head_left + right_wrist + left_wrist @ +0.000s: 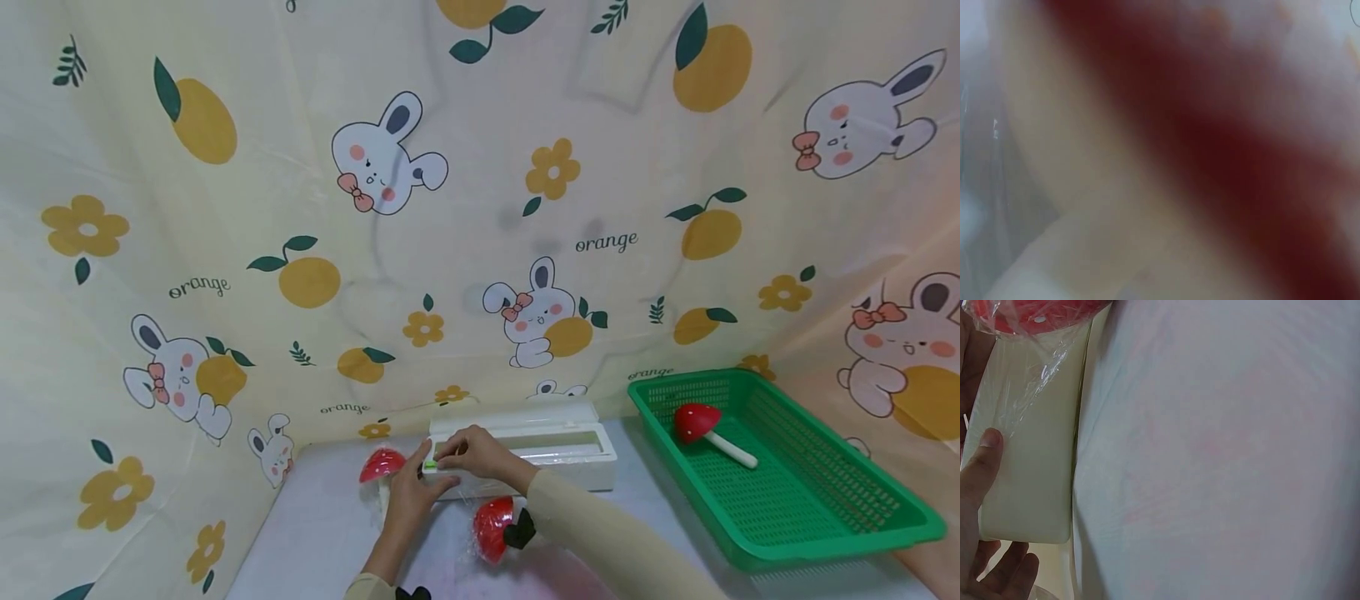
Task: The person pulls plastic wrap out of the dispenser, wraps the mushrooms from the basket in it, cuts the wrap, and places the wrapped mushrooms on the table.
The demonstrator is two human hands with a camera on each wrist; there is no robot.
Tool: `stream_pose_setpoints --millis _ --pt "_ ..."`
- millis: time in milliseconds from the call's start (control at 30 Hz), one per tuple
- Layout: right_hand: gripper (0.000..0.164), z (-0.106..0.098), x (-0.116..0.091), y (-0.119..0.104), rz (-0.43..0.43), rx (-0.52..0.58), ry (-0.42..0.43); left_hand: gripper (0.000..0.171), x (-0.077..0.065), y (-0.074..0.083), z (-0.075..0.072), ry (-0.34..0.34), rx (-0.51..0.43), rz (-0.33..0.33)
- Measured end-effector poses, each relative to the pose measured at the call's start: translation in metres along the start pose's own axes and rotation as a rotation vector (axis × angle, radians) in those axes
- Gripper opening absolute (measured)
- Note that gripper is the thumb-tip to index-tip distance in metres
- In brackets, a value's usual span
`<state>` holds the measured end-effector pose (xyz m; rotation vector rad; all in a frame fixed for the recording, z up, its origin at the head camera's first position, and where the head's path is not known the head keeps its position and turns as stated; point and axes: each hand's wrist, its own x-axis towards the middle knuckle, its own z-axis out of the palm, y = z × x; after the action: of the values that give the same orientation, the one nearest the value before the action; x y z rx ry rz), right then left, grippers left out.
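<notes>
A white cling film dispenser (525, 481) stands at the back of the table with its lid (517, 414) raised. My left hand (408, 492) grips its left end, thumb on the front face (1027, 462) and fingers curled round the end. Over that same end, my right hand (476, 454) has curled fingers pinching at the small green slide cutter (430, 464); the fingertips partly hide it. Clear film hangs from the front over a red toy mushroom (492, 531), partly covered by the right cuff. The right wrist view is mostly blurred red and beige.
Left of the dispenser is a film-wrapped red mushroom (382, 465) with a white stem. A green basket (847, 554) at the right holds a red mushroom (697, 422) lying on its side. A printed cloth (465, 217) hangs behind the table.
</notes>
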<state>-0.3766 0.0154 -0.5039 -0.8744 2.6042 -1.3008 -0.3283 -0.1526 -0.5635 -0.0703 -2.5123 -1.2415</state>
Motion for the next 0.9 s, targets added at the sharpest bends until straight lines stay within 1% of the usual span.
stream_pose_setpoints --millis 133,500,667,900 --pt "0.011 0.0018 0.0012 0.0009 0.022 -0.012 -0.002 0.089 -0.0008 -0.0002 -0.0005 -0.003 -0.018 0.004" --pt "0.010 0.0032 0.0031 0.0027 0.013 -0.001 0.008 0.090 -0.0001 -0.0025 0.0001 -0.010 -0.013 -0.026" --pt "0.011 0.0042 0.0037 0.0029 0.015 -0.001 0.017 0.090 -0.0004 -0.0022 0.0000 -0.005 -0.015 -0.016" --pt "0.008 0.0064 0.0041 0.0018 0.048 -0.006 0.031 0.089 -0.0007 -0.0021 -0.0003 0.008 -0.002 -0.001"
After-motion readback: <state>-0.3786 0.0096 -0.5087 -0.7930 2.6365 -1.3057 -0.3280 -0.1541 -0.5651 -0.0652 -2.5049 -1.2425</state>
